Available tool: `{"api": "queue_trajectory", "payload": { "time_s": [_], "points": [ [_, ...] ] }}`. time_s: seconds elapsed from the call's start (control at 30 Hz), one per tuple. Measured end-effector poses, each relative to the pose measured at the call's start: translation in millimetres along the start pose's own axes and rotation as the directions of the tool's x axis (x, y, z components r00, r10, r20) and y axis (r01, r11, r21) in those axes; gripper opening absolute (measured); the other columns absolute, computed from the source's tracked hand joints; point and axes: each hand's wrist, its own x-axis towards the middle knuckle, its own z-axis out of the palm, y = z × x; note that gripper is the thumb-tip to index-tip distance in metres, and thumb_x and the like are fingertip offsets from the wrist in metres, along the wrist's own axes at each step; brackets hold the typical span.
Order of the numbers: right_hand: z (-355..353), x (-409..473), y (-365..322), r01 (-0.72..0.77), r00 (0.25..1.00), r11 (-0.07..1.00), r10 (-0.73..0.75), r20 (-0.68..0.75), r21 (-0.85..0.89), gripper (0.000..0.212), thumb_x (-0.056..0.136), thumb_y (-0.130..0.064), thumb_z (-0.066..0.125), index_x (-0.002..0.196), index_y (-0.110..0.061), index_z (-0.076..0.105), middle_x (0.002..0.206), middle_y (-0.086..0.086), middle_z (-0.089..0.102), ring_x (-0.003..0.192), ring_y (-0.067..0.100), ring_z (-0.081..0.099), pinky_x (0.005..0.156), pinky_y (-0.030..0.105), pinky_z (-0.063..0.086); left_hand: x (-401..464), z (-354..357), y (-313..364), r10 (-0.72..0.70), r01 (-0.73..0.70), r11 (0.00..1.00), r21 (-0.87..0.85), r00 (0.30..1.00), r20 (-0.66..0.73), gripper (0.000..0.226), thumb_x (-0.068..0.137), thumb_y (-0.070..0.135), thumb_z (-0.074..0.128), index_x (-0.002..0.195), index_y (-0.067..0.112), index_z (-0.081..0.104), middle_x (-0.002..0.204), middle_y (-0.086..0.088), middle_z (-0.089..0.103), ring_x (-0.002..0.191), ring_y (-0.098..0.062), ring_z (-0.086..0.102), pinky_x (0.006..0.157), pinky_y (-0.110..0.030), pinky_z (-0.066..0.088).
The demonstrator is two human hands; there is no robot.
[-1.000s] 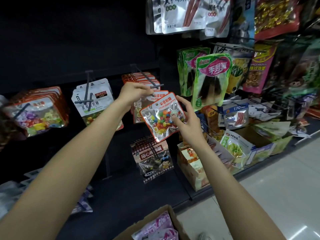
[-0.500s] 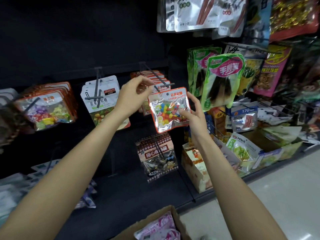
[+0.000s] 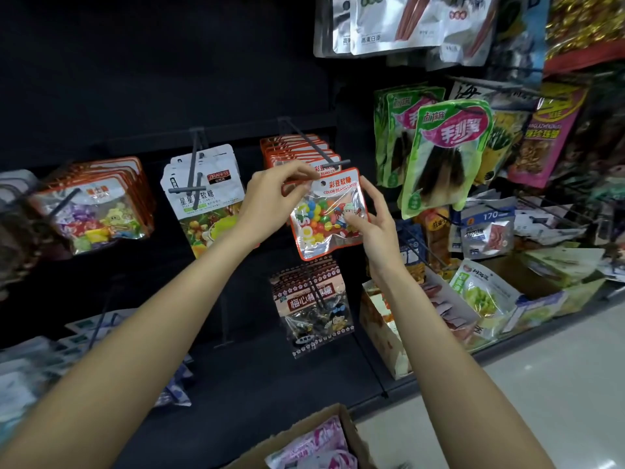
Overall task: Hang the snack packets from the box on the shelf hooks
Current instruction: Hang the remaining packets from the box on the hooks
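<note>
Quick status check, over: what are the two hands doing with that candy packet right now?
Left hand pinches jelly bean packet at its top left corner. Right hand grips its right edge. Packet just below the hook, not yet threaded. Nothing blocking.

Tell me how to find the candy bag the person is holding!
Look at the dark shelf wall, at the hook in the middle with a stack of red-edged bags. Right in front of its tip, the left hand and right hand hold the candy bag. It alone sits off the hook, showing bright jelly beans through its clear front.
</note>
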Motion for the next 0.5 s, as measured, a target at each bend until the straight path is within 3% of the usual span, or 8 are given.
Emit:
{"api": "queue_trajectory", "payload": {
  "time_s": [0.13,0.2,0.27,0.3,0.33,0.4,0.47,0.5],
  "points": [
    [-1,4,0,-0.024,0.999,1.000,0.024,-0.046,-0.010,0.056,0.090,-0.001,0.057,0.135,-0.032,0.046,0.109,0.003,0.069,0.092,0.016,0.070,0.071,0.025,0.056,4,8,0,0.041,-0.037,0.993,0.112,0.999,-0.032,0.020,0.091,0.012,0.061,0.109,0.015,0.069,0.106,0.008,0.067,0.100,0.000,0.056,0.080,0.001,0.038],
    [-5,6,2,-0.029,0.998,0.999,0.027,-0.057,-0.022,0.055,0.090,-0.005,0.059,0.137,-0.031,0.046,0.107,0.002,0.070,0.091,0.014,0.070,0.071,0.024,0.056,5,11,-4,0.060,-0.050,0.981,0.186,0.997,-0.047,0.021,0.091,0.014,0.061,0.111,0.014,0.069,0.109,0.003,0.068,0.104,-0.005,0.057,0.082,-0.004,0.039],
    [-5,11,7,0.036,0.998,0.983,-0.044,-0.044,-0.180,0.057,0.091,-0.011,0.061,0.141,-0.030,0.041,0.115,0.004,0.066,0.098,0.013,0.068,0.079,0.027,0.057,6,12,-12,0.063,-0.047,0.973,0.224,0.996,-0.067,0.022,0.090,0.014,0.061,0.111,0.015,0.069,0.110,0.001,0.068,0.106,-0.011,0.059,0.088,-0.021,0.046],
    [-5,15,11,0.091,0.994,0.928,-0.109,-0.031,-0.362,0.061,0.091,-0.017,0.061,0.145,-0.030,0.036,0.123,0.005,0.061,0.106,0.014,0.063,0.086,0.031,0.055,8,11,-16,0.070,-0.048,0.967,0.249,0.994,-0.080,0.022,0.090,0.014,0.062,0.111,0.015,0.069,0.109,0.000,0.069,0.106,-0.014,0.059,0.090,-0.028,0.048],
    [-3,21,16,0.132,0.986,0.805,-0.164,-0.002,-0.578,0.065,0.091,-0.022,0.062,0.147,-0.030,0.030,0.131,0.005,0.054,0.115,0.016,0.056,0.094,0.035,0.050,12,11,-21,0.084,-0.054,0.956,0.288,0.992,-0.093,0.022,0.090,0.014,0.062,0.110,0.015,0.069,0.108,-0.001,0.069,0.105,-0.017,0.059,0.090,-0.033,0.048],
    [3,33,22,0.174,0.974,0.438,-0.210,0.087,-0.882,0.072,0.092,-0.031,0.060,0.151,-0.029,0.019,0.150,0.009,0.029,0.135,0.026,0.032,0.106,0.041,0.036,22,11,-29,0.121,-0.076,0.919,0.386,0.988,-0.096,0.022,0.090,0.013,0.061,0.110,0.011,0.069,0.107,-0.006,0.069,0.104,-0.023,0.058,0.090,-0.033,0.043],
    [10,41,27,0.241,0.958,0.151,-0.192,0.211,-0.959,0.070,0.096,-0.039,0.051,0.152,-0.027,0.012,0.160,0.006,0.004,0.146,0.028,0.005,0.115,0.049,0.019,34,14,-35,0.134,-0.090,0.884,0.458,0.989,-0.065,0.023,0.091,0.009,0.058,0.111,0.006,0.069,0.109,-0.010,0.068,0.104,-0.027,0.056,0.088,-0.033,0.041],
    [12,45,28,0.269,0.953,0.056,-0.157,0.257,-0.962,0.068,0.098,-0.041,0.045,0.153,-0.025,0.008,0.161,0.002,-0.003,0.147,0.025,-0.004,0.117,0.052,0.012,38,16,-38,0.130,-0.091,0.872,0.480,0.990,-0.050,0.023,0.091,0.008,0.057,0.111,0.005,0.068,0.109,-0.011,0.068,0.105,-0.029,0.056,0.087,-0.035,0.043]
  ]
}}
